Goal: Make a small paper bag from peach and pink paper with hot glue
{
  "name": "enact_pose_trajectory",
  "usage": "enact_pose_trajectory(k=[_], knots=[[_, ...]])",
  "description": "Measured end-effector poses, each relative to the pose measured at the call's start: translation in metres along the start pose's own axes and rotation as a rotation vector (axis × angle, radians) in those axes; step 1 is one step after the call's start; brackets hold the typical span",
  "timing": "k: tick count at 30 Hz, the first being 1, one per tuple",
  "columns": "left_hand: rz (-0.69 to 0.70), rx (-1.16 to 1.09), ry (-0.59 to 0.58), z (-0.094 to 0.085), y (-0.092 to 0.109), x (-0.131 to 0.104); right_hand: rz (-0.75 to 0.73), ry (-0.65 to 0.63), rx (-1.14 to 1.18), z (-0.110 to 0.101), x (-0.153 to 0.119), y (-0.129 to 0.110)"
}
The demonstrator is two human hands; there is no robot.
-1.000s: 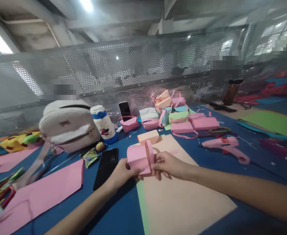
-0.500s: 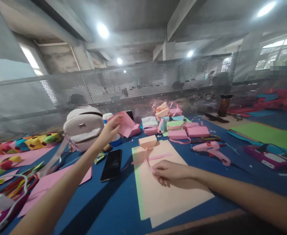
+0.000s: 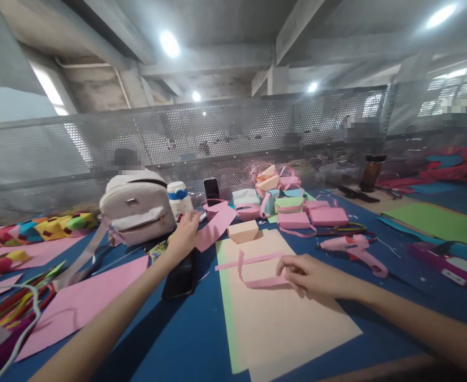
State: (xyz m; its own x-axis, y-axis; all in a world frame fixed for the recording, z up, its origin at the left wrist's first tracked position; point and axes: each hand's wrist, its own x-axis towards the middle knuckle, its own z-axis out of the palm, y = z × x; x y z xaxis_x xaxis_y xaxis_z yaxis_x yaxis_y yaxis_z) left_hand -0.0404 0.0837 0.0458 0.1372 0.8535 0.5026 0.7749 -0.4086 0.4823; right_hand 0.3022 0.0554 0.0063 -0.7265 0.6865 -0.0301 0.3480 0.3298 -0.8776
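Here, left hand [image 3: 186, 233] at frame center-left pinches a pink paper piece [image 3: 216, 225] above a black phone [image 3: 182, 273]; right hand [image 3: 309, 275], center-right, fingers closed on a pink paper strip [image 3: 253, 270] lying on peach sheet [image 3: 281, 318].

left hand [image 3: 186, 233]: holds pink paper piece [image 3: 214, 227] | right hand [image 3: 311, 275]: pinches pink strip [image 3: 257, 276]
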Motion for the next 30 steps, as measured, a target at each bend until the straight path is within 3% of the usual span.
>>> enact_pose_trajectory(k=[3, 5, 7, 8, 12, 16, 21, 26, 30], knots=[[0.138, -0.055, -0.158, 0.019, 0.029, -0.014, 0.048, -0.075, 0.212, 0.008, 0.008, 0.004], [0.212, -0.121, -0.312, 0.038, 0.048, -0.028, 0.042, -0.082, 0.222, 0.012, 0.014, 0.003], [0.221, -0.269, -0.524, 0.055, 0.061, -0.041, 0.007, -0.041, 0.186, 0.012, 0.016, -0.001], [0.185, -0.321, -0.549, 0.06, 0.065, -0.047, -0.017, -0.011, 0.167, 0.011, 0.015, -0.003], [0.07, -0.367, -0.527, 0.058, 0.067, -0.059, -0.088, 0.154, 0.051, 0.001, 0.005, -0.002], [-0.025, -0.318, -0.567, 0.042, 0.064, -0.068, -0.004, 0.234, -0.053, -0.003, -0.004, 0.009], [-0.119, -0.241, -0.475, 0.032, 0.057, -0.078, 0.0, 0.335, -0.379, -0.002, -0.006, 0.016], [-0.218, -0.205, -0.42, 0.02, 0.05, -0.08, -0.008, 0.338, -0.554, -0.002, -0.008, 0.017], [-0.218, -0.188, -0.412, 0.017, 0.057, -0.089, -0.011, 0.311, -0.587, 0.0, -0.011, 0.017]])
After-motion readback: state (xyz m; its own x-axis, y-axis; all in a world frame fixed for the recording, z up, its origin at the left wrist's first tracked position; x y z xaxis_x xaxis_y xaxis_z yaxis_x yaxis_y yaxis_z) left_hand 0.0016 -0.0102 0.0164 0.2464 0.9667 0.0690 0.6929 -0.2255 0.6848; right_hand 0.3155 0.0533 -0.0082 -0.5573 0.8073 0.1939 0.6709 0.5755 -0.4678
